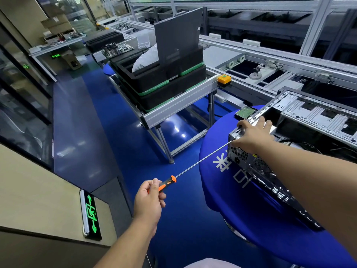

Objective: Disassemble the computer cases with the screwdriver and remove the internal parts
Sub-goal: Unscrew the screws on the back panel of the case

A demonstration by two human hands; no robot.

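Screwdriver [193, 165]: left hand [149, 200] curled round the orange-black handle at 6 o'clock of frame, long thin shaft running up toward 2 o'clock, tip at the rear corner of the computer case [270, 157]. Right hand [253, 135] lies over that top rear corner, fingers spread and fairly straight, pressing to steady it rather than wrapping it. Shaft looks slender, likely flexes and slips off a screw if pushed off-axis; rubbery handle should grip fine. Case lies open on the blue-covered surface [241, 206] at 3 o'clock; sheet steel, probably heavy-ish, stiff, edges likely sharp, so best held by the folded frame corners, not the perforated rear panel. Hard drive [245, 112] sits just beyond the case at 1 o'clock, fragile, take by its sides. Hidden: screw and driver tip are behind the right hand; case interior is dark, cables barely visible; right end of case is cut off by the frame and forearm.
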